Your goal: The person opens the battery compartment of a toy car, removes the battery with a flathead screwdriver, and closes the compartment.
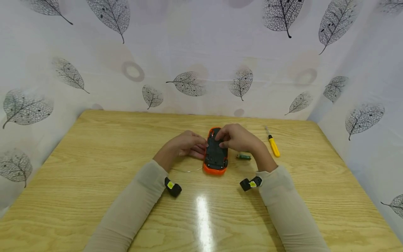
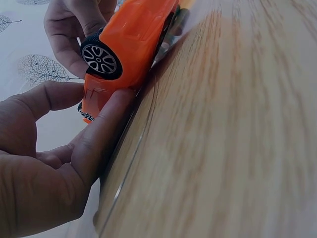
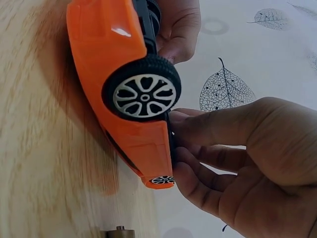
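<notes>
An orange toy car (image 1: 214, 172) lies upside down on the table, its black underside (image 1: 215, 154) facing up. My left hand (image 1: 188, 143) holds its left side; in the left wrist view the thumb and a finger (image 2: 106, 129) grip the orange body. Over the underside, my right hand (image 1: 239, 137) is bent with thumb and fingertips touching the black surface. Whether those fingertips pinch a small part is hidden, also in the right wrist view, where the fingers (image 3: 198, 183) meet the underside behind a wheel (image 3: 143, 96). A green battery (image 1: 244, 157) lies just right of the car.
A screwdriver (image 1: 274, 147) with a yellow handle lies to the right, beyond my right wrist. From the car's left side a thin pale wire (image 1: 189, 171) runs along the wooden table (image 1: 126, 140). Leaf-patterned cloth (image 1: 201, 52) stands behind and at both sides.
</notes>
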`<state>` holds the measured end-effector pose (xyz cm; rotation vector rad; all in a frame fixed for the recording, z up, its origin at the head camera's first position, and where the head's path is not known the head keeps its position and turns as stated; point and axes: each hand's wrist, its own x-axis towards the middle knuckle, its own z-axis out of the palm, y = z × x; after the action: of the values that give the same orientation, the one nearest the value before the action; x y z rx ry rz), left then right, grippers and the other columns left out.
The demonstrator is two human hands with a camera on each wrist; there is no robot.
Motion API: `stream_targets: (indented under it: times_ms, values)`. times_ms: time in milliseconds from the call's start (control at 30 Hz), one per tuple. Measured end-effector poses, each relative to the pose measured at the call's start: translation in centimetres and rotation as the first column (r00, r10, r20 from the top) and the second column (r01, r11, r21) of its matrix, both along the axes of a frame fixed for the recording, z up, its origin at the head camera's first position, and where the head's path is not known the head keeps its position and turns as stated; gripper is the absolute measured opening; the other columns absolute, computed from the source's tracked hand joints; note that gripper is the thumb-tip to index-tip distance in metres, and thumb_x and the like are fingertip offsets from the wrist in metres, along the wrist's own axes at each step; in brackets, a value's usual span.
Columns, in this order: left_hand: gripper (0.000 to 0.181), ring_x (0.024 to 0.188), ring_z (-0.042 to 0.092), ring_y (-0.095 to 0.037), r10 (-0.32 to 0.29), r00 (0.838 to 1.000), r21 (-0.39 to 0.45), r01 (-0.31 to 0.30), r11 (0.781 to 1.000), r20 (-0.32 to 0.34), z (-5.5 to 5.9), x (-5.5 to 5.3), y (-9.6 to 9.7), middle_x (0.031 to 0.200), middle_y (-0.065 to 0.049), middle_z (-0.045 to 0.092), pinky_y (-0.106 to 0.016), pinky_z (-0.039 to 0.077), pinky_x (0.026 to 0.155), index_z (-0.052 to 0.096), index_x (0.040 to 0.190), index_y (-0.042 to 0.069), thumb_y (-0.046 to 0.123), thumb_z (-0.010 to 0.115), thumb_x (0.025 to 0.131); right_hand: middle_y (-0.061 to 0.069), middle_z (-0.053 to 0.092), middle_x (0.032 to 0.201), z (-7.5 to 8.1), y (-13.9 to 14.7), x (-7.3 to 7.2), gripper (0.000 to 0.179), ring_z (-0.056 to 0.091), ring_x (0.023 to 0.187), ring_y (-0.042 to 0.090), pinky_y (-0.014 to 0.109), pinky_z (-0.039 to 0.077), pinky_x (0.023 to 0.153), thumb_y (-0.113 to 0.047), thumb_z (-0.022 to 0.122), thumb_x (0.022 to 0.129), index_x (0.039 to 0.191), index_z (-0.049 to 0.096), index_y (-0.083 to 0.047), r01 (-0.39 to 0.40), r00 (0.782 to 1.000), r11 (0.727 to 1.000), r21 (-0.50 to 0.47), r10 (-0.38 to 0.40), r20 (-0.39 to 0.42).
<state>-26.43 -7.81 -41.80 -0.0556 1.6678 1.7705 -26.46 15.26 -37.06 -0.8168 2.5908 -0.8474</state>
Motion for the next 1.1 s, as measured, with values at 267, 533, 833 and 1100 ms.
stream_targets:
  times_ms: [267,533,833,1100]
  values:
    - [0.029,0.079,0.072,-0.025,0.011,1.0,-0.001,-0.011,1.0,0.008,0.07,0.0,0.1,0.094,-0.018,0.07,-0.039,0.066,0.072,0.064,0.12,-0.008,0.002,0.064,0.093,0.008,0.068,0.104,-0.02,-0.03,-0.05,0.019,0.065,0.088,0.021,0.036,0.059,0.076,-0.006,0.076,0.092,0.112,0.076,-0.005,0.007,1.0,1.0,0.007,-0.007,0.0]
    - [0.029,0.078,0.072,-0.025,0.015,1.0,-0.004,-0.015,1.0,0.011,0.08,0.01,0.14,0.094,-0.018,0.07,-0.038,0.066,0.07,0.065,0.12,-0.008,0.001,0.065,0.093,0.006,0.072,0.1,-0.06,-0.2,-0.05,0.013,0.066,0.088,0.021,0.037,0.059,0.077,-0.007,0.077,0.092,0.105,0.077,-0.006,0.017,1.0,1.0,0.011,-0.017,-0.01]
    - [0.026,0.078,0.072,-0.025,0.011,1.0,-0.007,-0.011,1.0,-0.001,0.22,-0.07,0.14,0.093,-0.018,0.069,-0.039,0.066,0.071,0.066,0.117,-0.007,0.002,0.065,0.092,0.004,0.072,0.094,0.05,-0.3,-0.05,0.006,0.065,0.087,0.022,0.037,0.058,0.076,-0.007,0.079,0.09,0.096,0.076,-0.009,0.037,0.997,0.999,0.031,-0.035,-0.064]
    - [0.026,0.075,0.072,-0.025,0.015,1.0,-0.013,-0.014,1.0,0.006,0.13,0.01,0.14,0.093,-0.018,0.069,-0.039,0.066,0.07,0.066,0.116,-0.007,0.0,0.065,0.091,0.002,0.073,0.096,-0.34,-0.03,-0.18,0.005,0.066,0.09,0.021,0.037,0.059,0.077,-0.008,0.078,0.091,0.096,0.077,-0.011,0.052,0.998,0.999,0.01,-0.051,-0.029]
